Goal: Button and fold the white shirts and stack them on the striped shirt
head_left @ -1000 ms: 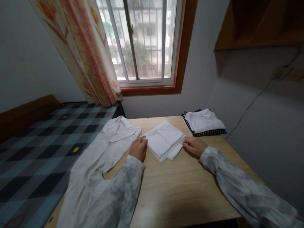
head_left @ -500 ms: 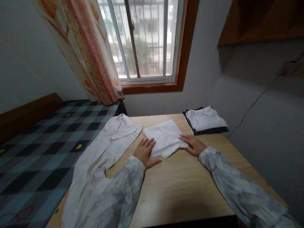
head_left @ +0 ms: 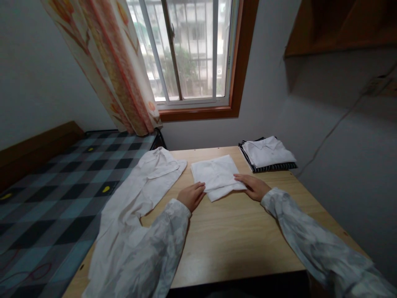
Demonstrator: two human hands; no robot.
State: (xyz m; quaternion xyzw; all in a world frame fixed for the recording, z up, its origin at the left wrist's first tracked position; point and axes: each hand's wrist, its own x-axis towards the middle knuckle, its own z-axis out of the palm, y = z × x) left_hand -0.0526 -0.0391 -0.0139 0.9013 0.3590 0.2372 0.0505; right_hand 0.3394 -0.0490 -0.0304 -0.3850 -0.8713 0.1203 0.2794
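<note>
A folded white shirt (head_left: 217, 171) lies flat on the wooden table, one layer of it sticking out at the near edge. At its near left corner, my left hand (head_left: 192, 196) has its fingers closed together on the cloth. My right hand (head_left: 253, 187) pinches the right edge, fingers on top and the thumb mostly hidden. To the left, a second white garment (head_left: 149, 178) is spread out loosely, its lower part partly behind my left sleeve.
A stack of folded clothes, a white shirt (head_left: 268, 152) over black striped cloth (head_left: 274, 167), sits at the table's (head_left: 248, 231) far right corner. Left of the table is a bed with a checked cover (head_left: 62, 198). A window (head_left: 192, 54) and curtain (head_left: 120, 74) are behind.
My left hand has gone from spread fingers to fingers together at the shirt's corner. The shirt's near layer has shifted and lies straighter. My right hand stays at the right edge.
</note>
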